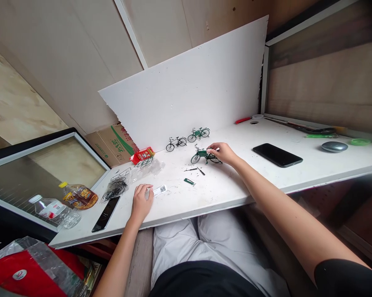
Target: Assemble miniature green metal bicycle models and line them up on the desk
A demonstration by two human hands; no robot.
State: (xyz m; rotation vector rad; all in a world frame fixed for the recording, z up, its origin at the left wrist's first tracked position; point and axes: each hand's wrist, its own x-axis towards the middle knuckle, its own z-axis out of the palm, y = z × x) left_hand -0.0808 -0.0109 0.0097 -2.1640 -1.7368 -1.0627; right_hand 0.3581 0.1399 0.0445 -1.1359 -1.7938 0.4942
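Observation:
My right hand (222,153) pinches the rear top of a small green model bicycle (201,154), which stands upright on the white table. Its fingers are closed on it near the seat. My left hand (142,201) rests on the table, fingers curved, at the end of a white paper strip with a printed code (161,190). Whether it grips the strip is hard to tell. Between the hands lie a small green part (189,181) and two thin dark pieces (201,170). Behind stand a black model bicycle (176,143) and another green one (198,134).
On the left are a phone (106,213), two plastic bottles (80,196), a bag of black parts (115,187) and a red packet (142,155). To the right lie a black phone (277,154) and a grey mouse (334,147). A white board (188,86) leans behind.

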